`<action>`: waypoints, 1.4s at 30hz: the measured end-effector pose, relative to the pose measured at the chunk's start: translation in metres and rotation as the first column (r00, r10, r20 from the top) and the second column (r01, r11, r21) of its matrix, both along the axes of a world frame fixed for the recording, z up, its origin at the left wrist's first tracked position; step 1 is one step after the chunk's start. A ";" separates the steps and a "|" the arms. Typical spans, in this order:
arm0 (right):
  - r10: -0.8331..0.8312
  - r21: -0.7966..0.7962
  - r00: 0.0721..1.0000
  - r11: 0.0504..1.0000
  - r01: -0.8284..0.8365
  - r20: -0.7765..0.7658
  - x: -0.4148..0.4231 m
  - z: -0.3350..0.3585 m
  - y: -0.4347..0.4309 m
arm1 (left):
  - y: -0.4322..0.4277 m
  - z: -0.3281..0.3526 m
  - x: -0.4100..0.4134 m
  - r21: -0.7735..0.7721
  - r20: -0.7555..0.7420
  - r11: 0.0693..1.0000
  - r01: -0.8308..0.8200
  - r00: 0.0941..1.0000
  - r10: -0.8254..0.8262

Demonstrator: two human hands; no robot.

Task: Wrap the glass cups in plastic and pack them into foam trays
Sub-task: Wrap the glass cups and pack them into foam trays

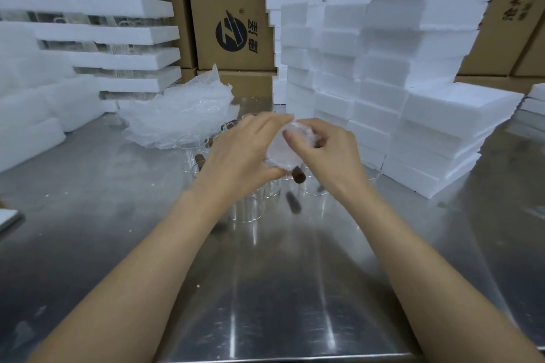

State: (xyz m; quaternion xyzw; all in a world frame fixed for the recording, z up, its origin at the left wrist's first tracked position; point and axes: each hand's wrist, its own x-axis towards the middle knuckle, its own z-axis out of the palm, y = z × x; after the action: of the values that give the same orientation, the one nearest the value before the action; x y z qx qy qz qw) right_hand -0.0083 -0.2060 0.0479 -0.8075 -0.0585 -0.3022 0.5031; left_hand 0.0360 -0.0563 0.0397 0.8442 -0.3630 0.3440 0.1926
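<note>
Head view: over the steel tabletop, the left hand grips a cup from the side. The cup is wrapped in plastic, and the right hand pinches the wrapping at its top. A brown handle pokes out below. More cups stand beneath the hands. A plastic pile lies behind them, and foam trays are stacked at right.

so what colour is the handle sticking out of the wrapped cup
Dark brown; the handle pokes out under the plastic wrap, clearest in the head view.
</note>
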 end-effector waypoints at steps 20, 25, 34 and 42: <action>-0.877 0.223 0.412 0.465 0.856 0.249 -0.018 0.033 -0.133 | 0.001 0.012 -0.005 -0.457 -0.381 0.875 -0.161 0.924 -0.029; -0.551 0.250 0.364 0.747 0.616 0.751 -0.022 0.038 -0.102 | 0.008 0.019 -0.001 -0.618 -0.374 0.764 -0.183 0.924 -0.082; 0.016 -0.478 0.996 0.878 0.030 0.092 0.000 0.008 -0.047 | 0.014 0.027 -0.005 -0.804 -0.226 0.576 -0.151 0.972 -0.061; 0.111 -0.397 0.970 0.898 -0.191 -0.216 -0.002 0.003 -0.038 | 0.009 0.022 -0.006 -0.542 -0.064 0.838 -0.071 0.997 0.044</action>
State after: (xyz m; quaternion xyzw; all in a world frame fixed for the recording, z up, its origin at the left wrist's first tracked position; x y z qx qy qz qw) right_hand -0.0107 -0.2444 0.0504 -0.9137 -0.1361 -0.1652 0.3454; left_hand 0.0297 -0.0473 0.0616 0.7737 -0.2204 0.4177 0.4224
